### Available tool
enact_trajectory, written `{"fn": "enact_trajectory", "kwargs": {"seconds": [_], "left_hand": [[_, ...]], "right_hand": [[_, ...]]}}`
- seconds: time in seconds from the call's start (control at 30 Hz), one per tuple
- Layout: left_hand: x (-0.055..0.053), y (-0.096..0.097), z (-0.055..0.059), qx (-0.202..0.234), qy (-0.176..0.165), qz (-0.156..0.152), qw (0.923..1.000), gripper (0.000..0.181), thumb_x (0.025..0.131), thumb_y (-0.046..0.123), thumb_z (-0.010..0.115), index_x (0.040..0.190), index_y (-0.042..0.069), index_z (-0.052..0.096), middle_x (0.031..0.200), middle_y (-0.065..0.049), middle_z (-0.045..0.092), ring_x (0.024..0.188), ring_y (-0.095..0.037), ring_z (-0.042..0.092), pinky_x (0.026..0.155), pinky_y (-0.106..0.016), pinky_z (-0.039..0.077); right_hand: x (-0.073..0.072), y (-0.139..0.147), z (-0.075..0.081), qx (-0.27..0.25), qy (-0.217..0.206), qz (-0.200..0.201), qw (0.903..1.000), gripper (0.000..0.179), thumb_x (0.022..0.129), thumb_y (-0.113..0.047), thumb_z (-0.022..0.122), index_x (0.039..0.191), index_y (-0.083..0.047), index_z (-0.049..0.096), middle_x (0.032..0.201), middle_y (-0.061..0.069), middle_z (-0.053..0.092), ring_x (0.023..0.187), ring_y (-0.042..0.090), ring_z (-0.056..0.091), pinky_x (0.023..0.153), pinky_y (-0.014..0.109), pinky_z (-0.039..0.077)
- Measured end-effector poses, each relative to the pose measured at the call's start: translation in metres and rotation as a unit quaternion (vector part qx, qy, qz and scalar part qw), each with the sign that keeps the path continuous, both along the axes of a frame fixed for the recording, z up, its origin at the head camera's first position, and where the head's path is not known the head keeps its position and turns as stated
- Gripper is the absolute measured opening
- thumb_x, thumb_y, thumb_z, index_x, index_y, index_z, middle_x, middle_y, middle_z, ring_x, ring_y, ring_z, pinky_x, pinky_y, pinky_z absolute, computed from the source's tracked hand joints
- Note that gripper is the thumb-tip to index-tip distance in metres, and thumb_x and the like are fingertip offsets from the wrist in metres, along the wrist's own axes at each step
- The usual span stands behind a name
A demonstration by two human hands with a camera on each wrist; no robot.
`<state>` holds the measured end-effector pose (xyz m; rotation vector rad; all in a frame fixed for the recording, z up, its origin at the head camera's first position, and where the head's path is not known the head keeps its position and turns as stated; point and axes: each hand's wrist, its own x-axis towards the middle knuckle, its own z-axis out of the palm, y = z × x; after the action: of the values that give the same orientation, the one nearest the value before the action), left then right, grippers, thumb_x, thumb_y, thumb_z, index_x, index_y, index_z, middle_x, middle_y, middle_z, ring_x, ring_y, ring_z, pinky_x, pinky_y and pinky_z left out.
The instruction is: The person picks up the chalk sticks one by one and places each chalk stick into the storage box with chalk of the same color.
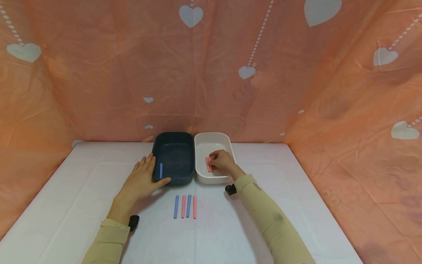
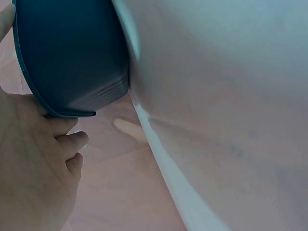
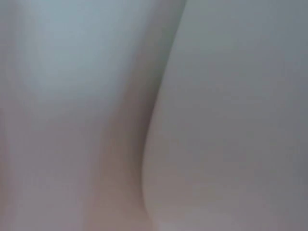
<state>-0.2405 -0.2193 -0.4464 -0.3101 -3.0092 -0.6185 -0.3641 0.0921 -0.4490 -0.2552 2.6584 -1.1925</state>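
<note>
My left hand (image 1: pixel 142 179) rests against the near left corner of a dark blue tray (image 1: pixel 190 176), fingers spread along its left side and thumb over its near rim. One blue chalk stick (image 1: pixel 161 171) lies inside that tray. Over the white tray (image 1: pixel 215 180) beside it, my right hand (image 1: pixel 224 162) has its thumb and fingertips together at a pink chalk stick, which they partly cover. Pink chalk sticks (image 1: pixel 207 165) lie together in the white tray under the fingertips. The right wrist view shows only blurred pale surfaces; the hand cannot be made out there.
In front of the trays, two blue and two pink sticks lie in an alternating row on the white tabletop (image 1: pixel 158 242), among them a blue chalk stick (image 1: pixel 176 206) and a pink chalk stick (image 1: pixel 195 207). An orange curtain (image 1: pixel 217 99) hangs behind the table.
</note>
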Motion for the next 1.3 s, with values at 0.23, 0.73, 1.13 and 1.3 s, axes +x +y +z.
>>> {"fn": "enact_trajectory", "kwargs": {"seconds": [0.23, 0.73, 1.13, 1.3], "left_hand": [[0.0, 0.0, -0.001, 0.002, 0.0, -0.002, 1.0, 0.116, 0.093, 0.072, 0.06, 0.16, -0.013, 0.017, 0.169, -0.032, 0.012, 0.155, -0.053, 0.012, 0.126, -0.064, 0.01], [-0.002, -0.003, 0.002, -0.002, 0.004, -0.002, 1.0, 0.116, 0.093, 0.071, 0.06, 0.159, -0.014, 0.018, 0.168, -0.033, 0.014, 0.155, -0.053, 0.013, 0.126, -0.063, 0.01], [-0.001, -0.001, 0.003, 0.004, 0.003, -0.001, 1.0, 0.116, 0.093, 0.071, 0.06, 0.159, -0.014, 0.018, 0.168, -0.033, 0.013, 0.154, -0.053, 0.013, 0.126, -0.064, 0.009], [-0.001, -0.001, 0.004, 0.002, 0.004, -0.002, 1.0, 0.115, 0.094, 0.071, 0.06, 0.159, -0.014, 0.017, 0.168, -0.034, 0.013, 0.154, -0.053, 0.013, 0.126, -0.064, 0.009]], "right_hand": [[0.005, 0.003, 0.004, 0.021, 0.007, 0.005, 0.9997, 0.041, 0.093, -0.015, 0.078, 0.13, 0.001, 0.069, 0.109, 0.013, 0.072, 0.082, 0.015, 0.067, 0.076, 0.023, 0.056], [0.022, 0.003, 0.023, 0.016, 0.079, 0.043, 0.9958, 0.042, 0.094, -0.015, 0.074, 0.132, 0.002, 0.067, 0.111, 0.014, 0.074, 0.08, 0.018, 0.071, 0.076, 0.023, 0.054], [0.063, 0.002, 0.034, -0.055, 0.146, 0.045, 0.9868, 0.035, 0.094, -0.009, 0.074, 0.127, 0.002, 0.07, 0.11, 0.014, 0.072, 0.086, 0.022, 0.073, 0.067, 0.024, 0.059], [0.082, 0.003, 0.031, -0.1, 0.158, 0.044, 0.9813, 0.035, 0.092, -0.006, 0.074, 0.126, 0.001, 0.07, 0.109, 0.013, 0.07, 0.081, 0.019, 0.071, 0.063, 0.024, 0.059]]}}
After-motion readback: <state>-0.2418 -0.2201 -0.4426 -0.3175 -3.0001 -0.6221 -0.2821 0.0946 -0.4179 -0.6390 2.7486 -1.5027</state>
